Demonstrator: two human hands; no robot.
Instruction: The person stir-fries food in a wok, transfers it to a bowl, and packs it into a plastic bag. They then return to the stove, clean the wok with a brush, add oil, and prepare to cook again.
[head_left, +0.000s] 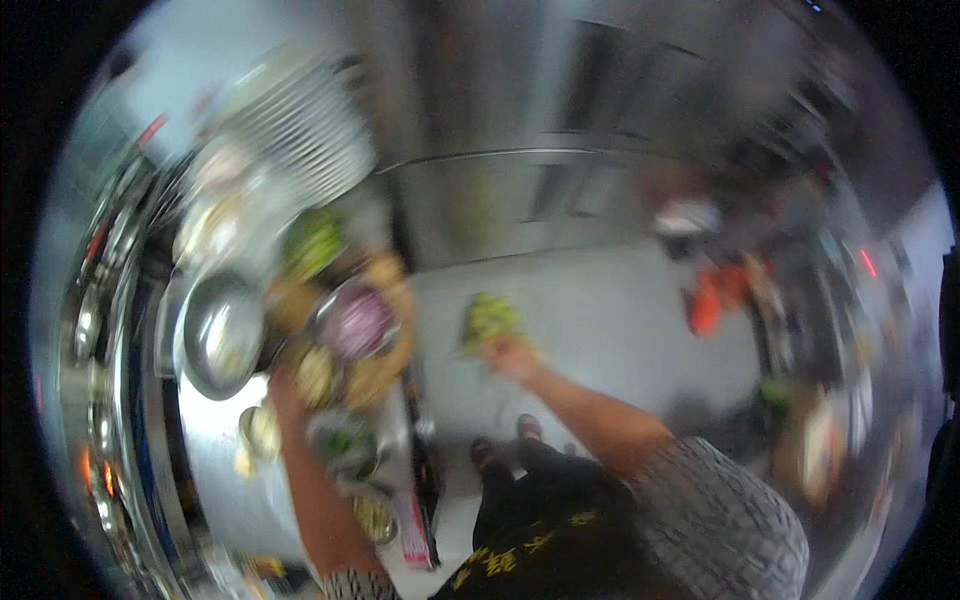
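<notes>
The picture is blurred by motion. My right hand is out over the floor, gripping a small batch of cut green vegetable; whether a bowl or plate lies under it, I cannot tell. On the left, my left hand reaches over the steel worktop, beside a dish of pale yellow food. Its fingers are too smeared to read. Near it stand a bowl of shredded purple vegetable, a large steel bowl and a small pale bowl.
A ribbed stack of white dishes rises at the worktop's far end, near green vegetables. Bowls of green food and pale strips sit near the front edge. Steel cabinets stand ahead; an orange-red object is right.
</notes>
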